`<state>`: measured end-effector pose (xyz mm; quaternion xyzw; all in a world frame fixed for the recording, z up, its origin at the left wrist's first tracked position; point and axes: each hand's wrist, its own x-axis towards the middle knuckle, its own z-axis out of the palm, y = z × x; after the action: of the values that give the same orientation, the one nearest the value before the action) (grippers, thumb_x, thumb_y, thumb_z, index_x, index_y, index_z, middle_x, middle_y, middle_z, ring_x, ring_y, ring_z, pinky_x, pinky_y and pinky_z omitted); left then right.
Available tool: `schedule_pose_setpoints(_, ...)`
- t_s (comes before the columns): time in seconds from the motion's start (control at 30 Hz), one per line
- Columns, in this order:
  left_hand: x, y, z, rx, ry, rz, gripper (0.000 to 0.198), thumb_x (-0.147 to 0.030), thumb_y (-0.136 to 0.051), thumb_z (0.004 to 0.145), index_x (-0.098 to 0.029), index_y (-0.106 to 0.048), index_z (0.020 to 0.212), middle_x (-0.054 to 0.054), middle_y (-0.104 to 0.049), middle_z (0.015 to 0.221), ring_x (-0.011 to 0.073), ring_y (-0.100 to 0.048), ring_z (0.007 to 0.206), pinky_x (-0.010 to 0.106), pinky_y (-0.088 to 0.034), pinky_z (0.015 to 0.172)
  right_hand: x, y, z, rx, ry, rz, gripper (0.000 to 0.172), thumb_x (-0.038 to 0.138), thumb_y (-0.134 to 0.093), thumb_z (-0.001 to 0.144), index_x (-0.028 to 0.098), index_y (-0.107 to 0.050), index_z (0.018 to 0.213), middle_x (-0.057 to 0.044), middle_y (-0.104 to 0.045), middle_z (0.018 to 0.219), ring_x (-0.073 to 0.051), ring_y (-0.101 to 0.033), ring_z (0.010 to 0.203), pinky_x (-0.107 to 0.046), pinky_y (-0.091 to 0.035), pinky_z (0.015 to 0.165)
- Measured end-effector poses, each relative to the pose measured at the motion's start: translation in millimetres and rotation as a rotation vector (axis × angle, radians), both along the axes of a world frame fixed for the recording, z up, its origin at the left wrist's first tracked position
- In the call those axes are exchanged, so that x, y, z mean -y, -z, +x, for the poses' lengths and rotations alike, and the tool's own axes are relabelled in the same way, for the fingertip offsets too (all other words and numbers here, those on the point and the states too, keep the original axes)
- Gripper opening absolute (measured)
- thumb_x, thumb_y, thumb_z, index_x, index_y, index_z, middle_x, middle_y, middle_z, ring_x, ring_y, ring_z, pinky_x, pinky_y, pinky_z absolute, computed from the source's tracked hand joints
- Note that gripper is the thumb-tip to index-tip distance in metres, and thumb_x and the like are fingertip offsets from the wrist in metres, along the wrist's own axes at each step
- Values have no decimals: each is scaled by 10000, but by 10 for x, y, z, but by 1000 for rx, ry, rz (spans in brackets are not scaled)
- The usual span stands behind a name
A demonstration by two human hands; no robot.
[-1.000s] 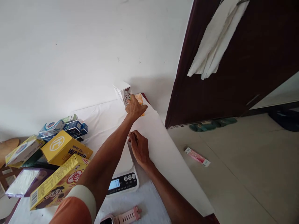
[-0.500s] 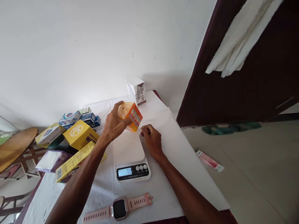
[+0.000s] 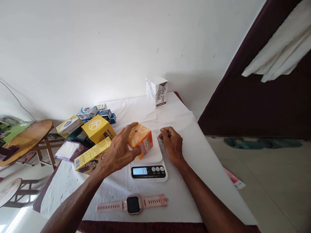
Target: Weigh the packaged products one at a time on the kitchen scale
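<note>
My left hand (image 3: pixel 121 149) grips a small orange box (image 3: pixel 140 137), its thumb low on the near side and its fingers along the top left edge. The box is over the pan of a white digital scale (image 3: pixel 158 155); whether its base touches the pan I cannot tell. The lit display (image 3: pixel 140 171) appears to read 77. To the right of the pan, my right hand (image 3: pixel 172 142) rests closed with curled fingers, and nothing shows in it. A pink smartwatch (image 3: pixel 133 205) lies stretched out on the cloth in front of the scale.
Left on the white-clothed table (image 3: pixel 179 200) are a yellow box (image 3: pixel 97 127), a long yellow carton (image 3: pixel 92 157), a purple-and-white pack (image 3: pixel 70 150) and several small boxes. A white "Su-per Meal" box (image 3: pixel 157 92) stands near the wall. Green slippers (image 3: pixel 262 143) lie on the floor.
My left hand has lowered the orange box from above the far end of the scale down over its pan. My right hand stays closed beside the scale. The view has shifted.
</note>
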<state>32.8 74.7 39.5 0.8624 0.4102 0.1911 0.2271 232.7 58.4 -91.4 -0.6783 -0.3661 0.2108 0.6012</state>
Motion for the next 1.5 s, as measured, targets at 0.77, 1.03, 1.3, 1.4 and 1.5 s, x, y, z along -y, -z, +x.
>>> schedule_pose_setpoints(0.77, 147, 104, 75, -114, -100, 133, 646, -416, -666, 911, -124, -394, 1419, 159, -573, 1263, 326, -544, 1214, 501, -465, 1055, -25, -1, -34, -1, 48, -114, 268, 515, -581, 762, 259, -653, 797, -48, -707, 719, -247, -634, 679, -414, -492, 753)
schedule_pose_setpoints(1.03, 456, 101, -347, 155, -111, 63, 672, -342, -734, 870, -211, -419, 1449, 118, -592, 1334, 285, -577, 1229, 462, -491, 1075, 3, -79, -80, 8, 57, -163, 257, 484, -585, 745, 243, -660, 793, -69, -714, 745, -233, -645, 682, -394, -500, 752)
schedule_pose_setpoints(1.3, 1174, -242, -1703, 177, -446, -96, 775, -485, -833, 776, -319, -515, 1463, 92, -584, 1455, 354, -579, 1298, 469, -544, 1030, -5, -98, -119, 42, 88, -188, 267, 501, -574, 649, 261, -639, 747, -29, -673, 680, -249, -644, 669, -436, -508, 829)
schedule_pose_setpoints(1.4, 1249, -226, -2155, 190, -671, -58, 735, -495, -812, 783, -290, -542, 1435, 91, -656, 1354, 332, -662, 1155, 456, -576, 954, -9, -99, -131, 56, 99, -189, 272, 507, -568, 636, 265, -636, 740, -32, -673, 690, -253, -643, 674, -451, -506, 853)
schedule_pose_setpoints(1.5, 1153, -107, -2444, 151, -871, 77, 712, -535, -799, 763, -274, -575, 1386, 92, -637, 1364, 327, -658, 1135, 470, -567, 948, -6, -111, -149, 75, 101, -190, 272, 508, -562, 628, 264, -627, 730, -41, -676, 703, -263, -657, 700, -451, -510, 848)
